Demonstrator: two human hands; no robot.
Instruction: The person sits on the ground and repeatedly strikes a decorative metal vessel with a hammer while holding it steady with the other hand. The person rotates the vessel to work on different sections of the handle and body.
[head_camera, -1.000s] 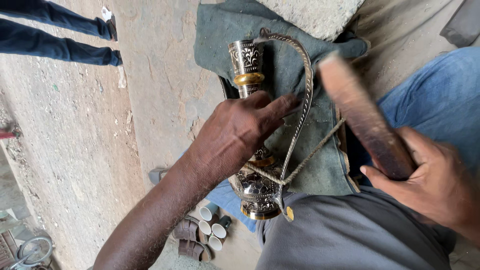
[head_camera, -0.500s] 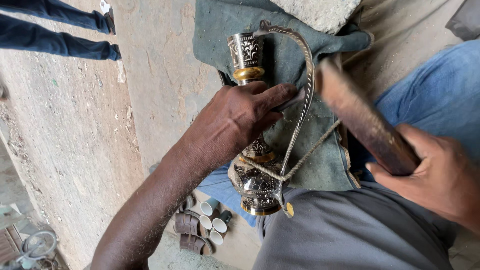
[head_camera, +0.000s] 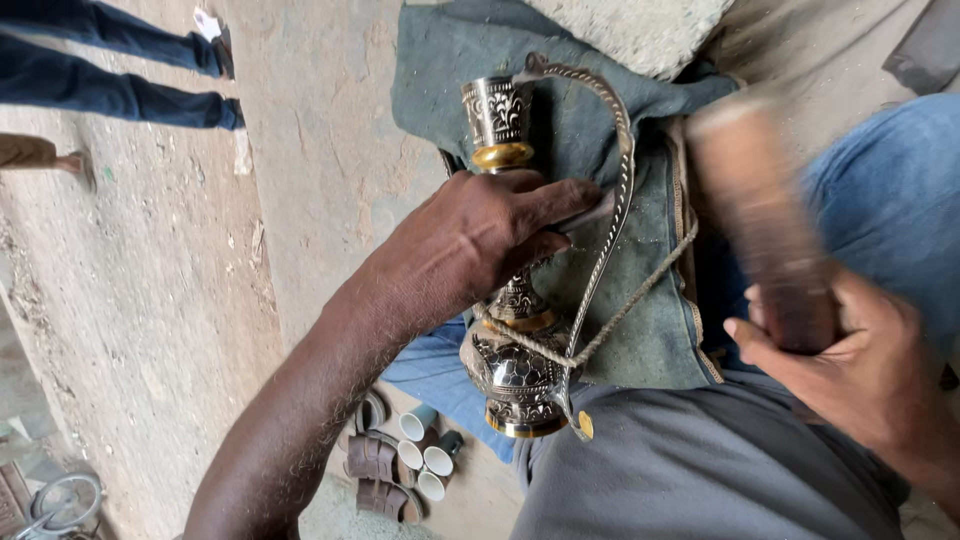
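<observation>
An engraved silver-and-brass ewer (head_camera: 497, 112) lies on a green cloth (head_camera: 590, 95) across my lap, tied down with a rope (head_camera: 625, 308). Its long curved handle (head_camera: 622, 150) arches to the right. My left hand (head_camera: 470, 240) rests over the ewer's neck, fingers closed on a thin metal tool (head_camera: 592, 212) whose tip points toward the handle. My right hand (head_camera: 860, 375) grips a thick wooden stick (head_camera: 760, 225), which is blurred with motion to the right of the ewer.
A rough stone block (head_camera: 640, 30) sits at the top of the cloth. Below on the ground are small cups (head_camera: 425, 455) and brown sandals (head_camera: 372, 470). Another person's legs (head_camera: 120, 65) stand at the upper left. A wheel (head_camera: 60, 500) shows at the bottom left.
The wooden stick has swung in my right hand and is now blurred and more upright. My left hand stays on the ewer's neck with the metal tool.
</observation>
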